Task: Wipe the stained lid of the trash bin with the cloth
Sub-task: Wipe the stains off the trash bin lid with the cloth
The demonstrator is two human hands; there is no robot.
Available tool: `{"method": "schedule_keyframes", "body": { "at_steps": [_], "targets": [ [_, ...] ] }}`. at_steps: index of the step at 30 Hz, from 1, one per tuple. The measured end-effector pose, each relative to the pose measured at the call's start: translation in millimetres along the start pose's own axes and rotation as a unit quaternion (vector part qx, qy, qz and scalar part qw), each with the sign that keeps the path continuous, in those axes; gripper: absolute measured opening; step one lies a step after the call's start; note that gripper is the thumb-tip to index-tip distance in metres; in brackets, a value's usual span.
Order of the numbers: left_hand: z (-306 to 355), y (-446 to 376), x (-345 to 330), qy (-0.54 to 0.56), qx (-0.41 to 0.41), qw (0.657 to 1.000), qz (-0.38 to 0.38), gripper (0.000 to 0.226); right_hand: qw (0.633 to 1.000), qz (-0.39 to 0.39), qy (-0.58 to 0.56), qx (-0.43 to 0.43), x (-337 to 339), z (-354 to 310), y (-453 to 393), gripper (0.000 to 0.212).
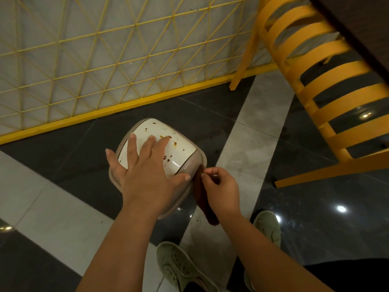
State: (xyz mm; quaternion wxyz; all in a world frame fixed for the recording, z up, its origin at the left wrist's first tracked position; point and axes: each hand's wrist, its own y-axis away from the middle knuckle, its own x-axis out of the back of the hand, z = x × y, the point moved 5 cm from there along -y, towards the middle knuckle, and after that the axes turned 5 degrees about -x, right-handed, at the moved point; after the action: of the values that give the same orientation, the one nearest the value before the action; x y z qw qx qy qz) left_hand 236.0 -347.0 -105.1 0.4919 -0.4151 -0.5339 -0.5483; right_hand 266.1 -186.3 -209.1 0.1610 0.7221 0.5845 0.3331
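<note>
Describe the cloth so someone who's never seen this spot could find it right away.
Start at the yellow fence; the bin with its stained white lid stands on the floor before it. The cloth hangs at the bin's right side, pinched by the right hand. It is the only dark brown, limp strip there.

Left hand (145, 165) reaches far, fingers spread flat, palm down; right hand (221, 187), just beside, has fingertips pinched together.

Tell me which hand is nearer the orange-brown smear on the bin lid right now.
Left. The left hand lies flat on the lid, fingertips beside the smear. The right hand is off the bin's right side, pinching the brown cloth.
</note>
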Motion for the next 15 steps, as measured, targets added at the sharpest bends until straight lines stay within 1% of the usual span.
{"method": "schedule_keyframes", "body": {
  "at_steps": [2,4,7,9,10,12,13,15],
  "targets": [
    [1,-2,1,0.002,0.008,1.000,0.004,0.094,1.000,-0.016,0.020,-0.015,1,9,3,0.006],
    [2,-3,0,-0.005,0.010,1.000,-0.003,0.092,1.000,-0.010,0.003,-0.013,8,4,1,0.006],
    [0,-5,-1,-0.025,0.007,0.999,-0.026,0.090,0.996,0.013,-0.093,0.011,24,-20,-6,0.007],
    [-2,-4,-3,-0.037,0.001,0.998,-0.051,0.095,0.987,0.001,-0.158,0.015,26,-35,-8,0.010],
    [-3,-3,-4,-0.039,-0.001,0.997,-0.063,0.097,0.986,-0.017,-0.167,0.020,23,-41,-7,0.012],
    [-4,-2,-3,-0.029,-0.005,0.996,-0.080,0.096,0.988,-0.053,-0.143,0.030,14,-46,-2,0.020],
    [-4,-2,-2,-0.018,-0.004,0.996,-0.084,0.091,0.989,-0.055,-0.128,0.039,11,-46,1,0.023],
    [-5,-4,0,0.012,0.005,0.996,-0.086,0.076,0.991,-0.042,-0.096,0.083,7,-44,10,0.022]
  ]
}}
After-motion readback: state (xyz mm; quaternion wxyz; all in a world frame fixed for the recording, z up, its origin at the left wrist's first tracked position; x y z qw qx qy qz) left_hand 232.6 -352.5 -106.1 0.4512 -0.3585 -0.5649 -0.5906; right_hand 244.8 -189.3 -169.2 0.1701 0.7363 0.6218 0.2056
